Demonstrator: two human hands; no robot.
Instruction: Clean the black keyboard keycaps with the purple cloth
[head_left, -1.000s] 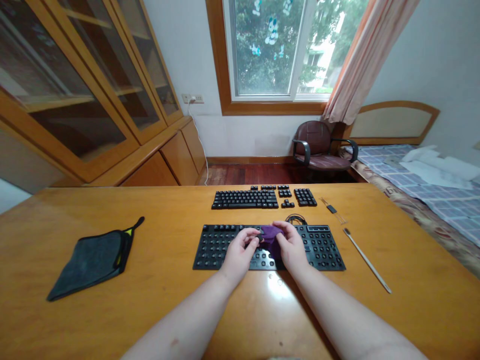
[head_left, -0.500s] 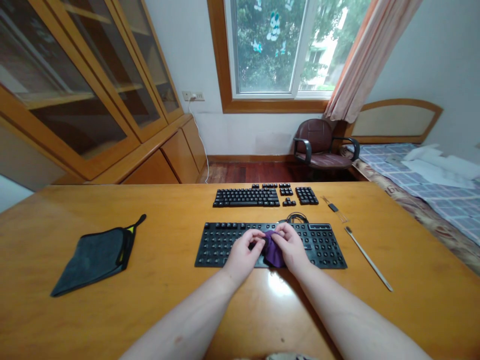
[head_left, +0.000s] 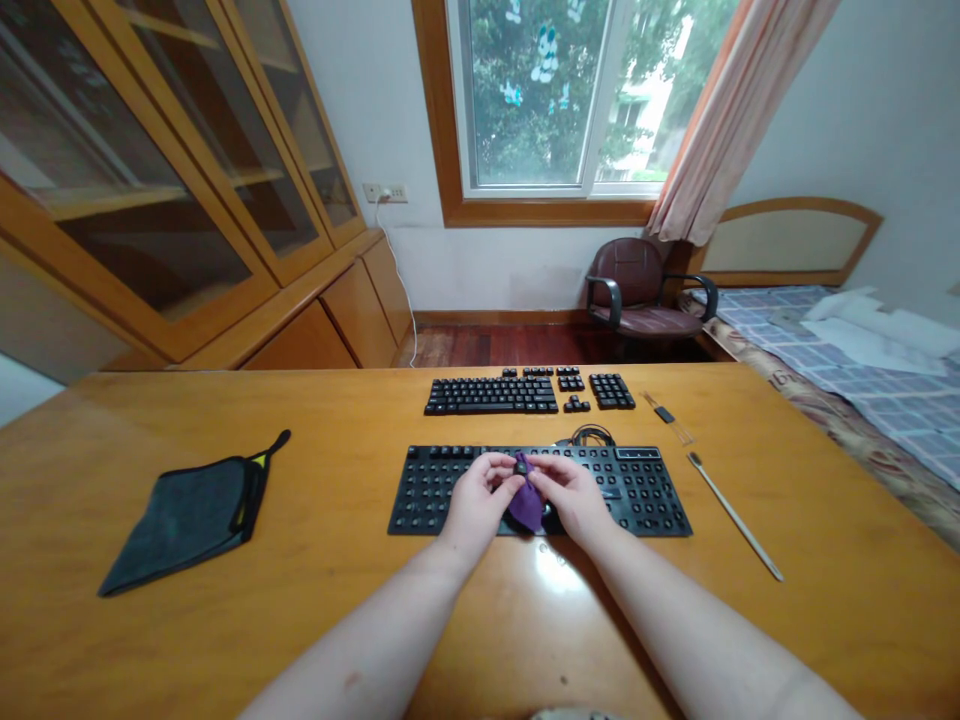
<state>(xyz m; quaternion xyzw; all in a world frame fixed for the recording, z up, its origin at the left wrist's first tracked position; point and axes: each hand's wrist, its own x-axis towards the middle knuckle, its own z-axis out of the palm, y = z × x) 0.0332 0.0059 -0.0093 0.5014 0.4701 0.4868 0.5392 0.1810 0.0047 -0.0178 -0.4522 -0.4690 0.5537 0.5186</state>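
Both hands meet above a black keyboard base (head_left: 427, 497) whose key caps are mostly off, leaving rows of bare switches. Pinched between the fingertips of my left hand (head_left: 480, 500) is a small dark keycap (head_left: 521, 467). A purple cloth (head_left: 526, 508) is bunched against it, its loose end hanging down toward me. The thumb and fingers of my right hand (head_left: 576, 498) are closed on this cloth, beside the keycap. Behind the base, the removed black keycaps (head_left: 491, 395) are laid out in keyboard order. My hands cover the middle of the base.
A folded grey cloth (head_left: 180, 525) lies on the desk (head_left: 315, 620) at left. To the right are a thin brush (head_left: 739, 520) and a wire keycap puller (head_left: 664, 414). A coiled cable (head_left: 592, 435) sits behind the base. Beyond the desk stands an office chair (head_left: 634, 285).
My hands have shifted slightly left and the right hand has turned. The purple cloth now hangs between them, and the dark keycap shows more plainly at the fingertips.
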